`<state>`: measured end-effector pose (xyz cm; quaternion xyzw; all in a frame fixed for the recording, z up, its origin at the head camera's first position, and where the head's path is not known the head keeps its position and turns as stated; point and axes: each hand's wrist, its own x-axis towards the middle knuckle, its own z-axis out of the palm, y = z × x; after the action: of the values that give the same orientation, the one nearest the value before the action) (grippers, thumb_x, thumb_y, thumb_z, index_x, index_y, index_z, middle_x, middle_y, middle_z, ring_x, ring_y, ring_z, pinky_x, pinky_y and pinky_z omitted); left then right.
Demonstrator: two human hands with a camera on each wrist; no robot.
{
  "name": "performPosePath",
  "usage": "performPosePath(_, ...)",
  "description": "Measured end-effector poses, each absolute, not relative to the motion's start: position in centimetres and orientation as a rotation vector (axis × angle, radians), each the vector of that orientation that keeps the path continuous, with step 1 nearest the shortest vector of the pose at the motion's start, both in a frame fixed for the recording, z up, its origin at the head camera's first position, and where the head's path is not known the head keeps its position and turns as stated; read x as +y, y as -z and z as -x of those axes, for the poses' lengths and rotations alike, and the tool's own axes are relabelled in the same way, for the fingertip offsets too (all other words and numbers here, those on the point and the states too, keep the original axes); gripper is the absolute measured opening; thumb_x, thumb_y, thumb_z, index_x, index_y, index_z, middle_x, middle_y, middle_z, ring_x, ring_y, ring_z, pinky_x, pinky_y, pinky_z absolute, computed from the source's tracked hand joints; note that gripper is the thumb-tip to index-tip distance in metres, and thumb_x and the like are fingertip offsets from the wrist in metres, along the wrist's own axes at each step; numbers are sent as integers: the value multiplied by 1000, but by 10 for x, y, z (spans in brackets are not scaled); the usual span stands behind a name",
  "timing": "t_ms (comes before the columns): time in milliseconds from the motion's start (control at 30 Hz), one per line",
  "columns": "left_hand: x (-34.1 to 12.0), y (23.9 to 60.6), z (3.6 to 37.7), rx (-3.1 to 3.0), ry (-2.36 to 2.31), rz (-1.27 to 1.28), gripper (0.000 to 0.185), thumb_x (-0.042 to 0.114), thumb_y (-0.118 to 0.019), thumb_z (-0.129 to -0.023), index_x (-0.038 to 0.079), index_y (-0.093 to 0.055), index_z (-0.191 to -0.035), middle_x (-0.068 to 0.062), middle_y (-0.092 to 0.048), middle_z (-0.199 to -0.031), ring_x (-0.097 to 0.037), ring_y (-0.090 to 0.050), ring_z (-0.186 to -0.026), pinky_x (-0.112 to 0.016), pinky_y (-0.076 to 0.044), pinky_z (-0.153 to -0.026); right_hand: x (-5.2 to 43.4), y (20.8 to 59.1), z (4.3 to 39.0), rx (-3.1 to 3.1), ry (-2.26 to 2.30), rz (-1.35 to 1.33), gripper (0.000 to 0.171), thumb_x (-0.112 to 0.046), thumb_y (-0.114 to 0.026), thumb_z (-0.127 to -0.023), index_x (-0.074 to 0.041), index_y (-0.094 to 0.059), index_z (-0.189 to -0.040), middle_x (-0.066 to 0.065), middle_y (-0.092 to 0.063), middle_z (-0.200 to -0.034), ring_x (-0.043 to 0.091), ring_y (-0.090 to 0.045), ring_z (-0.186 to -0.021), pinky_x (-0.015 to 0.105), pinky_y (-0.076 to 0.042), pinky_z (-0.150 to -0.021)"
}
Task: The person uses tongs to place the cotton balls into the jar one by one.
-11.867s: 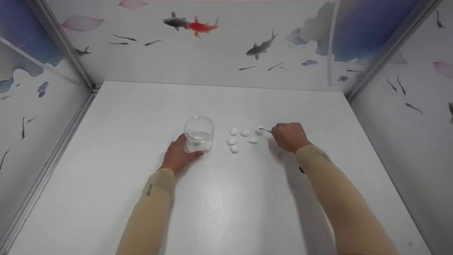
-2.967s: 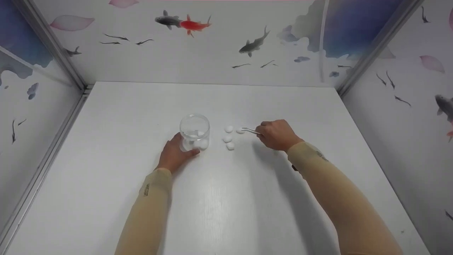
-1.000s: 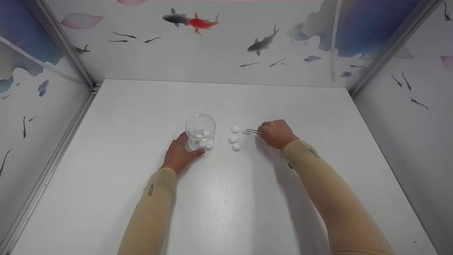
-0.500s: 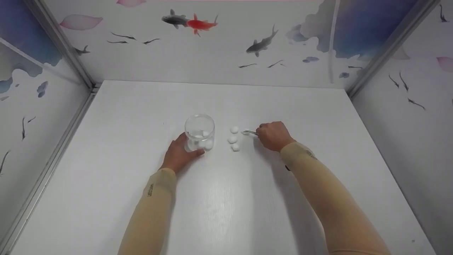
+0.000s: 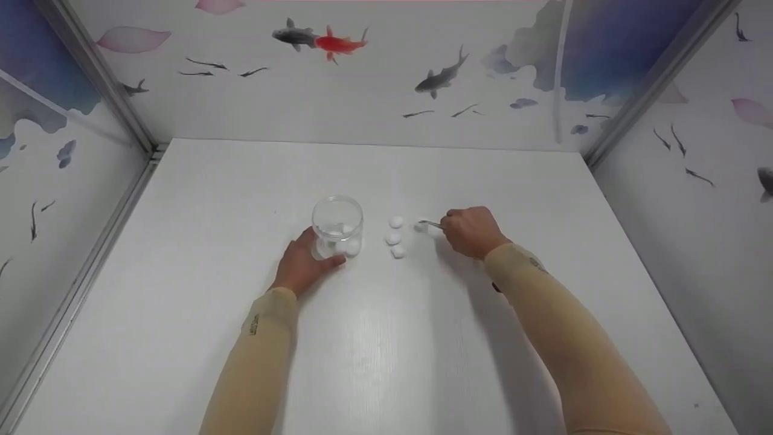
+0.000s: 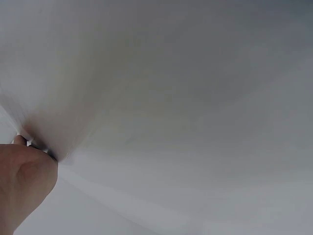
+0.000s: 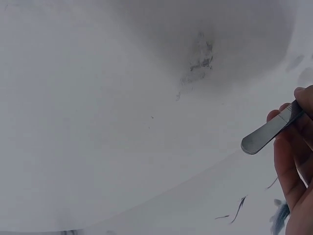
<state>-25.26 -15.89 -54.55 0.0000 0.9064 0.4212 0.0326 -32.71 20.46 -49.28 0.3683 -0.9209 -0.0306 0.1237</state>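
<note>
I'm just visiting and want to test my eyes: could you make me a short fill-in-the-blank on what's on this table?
The left hand holds a clear ____ with white balls inside.
The right hand grips metal ____ whose tips meet a white ball.
Beside that ball, ____ more white balls lie in a column on the table.

Missing words: jar; tweezers; three

The jar (image 5: pixel 337 226) is clear and glossy, glass or plastic, I cannot tell which. Just right of it lie 4 soft, matt white cotton balls (image 5: pixel 395 237). The tweezers (image 5: pixel 430 224) beyond them are smooth, dull-shining metal. The table (image 5: pixel 386 338) is white, faintly wood-grained with a slight sheen. Both sleeves (image 5: pixel 253 356) look like matt beige cloth.
</note>
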Motion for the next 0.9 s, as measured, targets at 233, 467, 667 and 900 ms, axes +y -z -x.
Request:
performPosePath(233,-160,547,253,2799,-1293,-9,97,53,-78,-82,13,-31,-157,-7,-37,-157,-25,-27,-147,-39,-3,-123,211,491,324,-2689,71,-1058,8,-7,-71,-90,-6,-78,-87,5,-69,-74,16,-59,-55,36,-56,-50)
performPosePath(467,-159,547,253,2793,-1309,-23,97,51,-79,-81,12,-31,-156,-7,-39,-156,-25,-29,-146,-40,-3,-123,214,488,319,-2649,13,-1076,8,-6,-71,-89,-7,-78,-84,4,-68,-72,15,-57,-53,35,-55,-47)
performPosePath(667,-159,547,253,2773,-1323,-28,98,51,-80,-81,11,-30,-156,-9,-37,-157,-27,-27,-146,-41,-3,-123,210,484,315,-2638,-6,-1104,8,-7,-70,-89,-7,-77,-85,4,-67,-72,17,-60,-53,37,-55,-47)
performPosePath(900,-160,548,254,2784,-1312,-38,98,52,-79,-82,11,-30,-156,-8,-37,-157,-26,-27,-147,-40,-2,-123,202,475,313,-2622,-5,-1126,9,-7,-69,-90,-8,-77,-86,4,-67,-72,18,-59,-53,37,-55,-48)
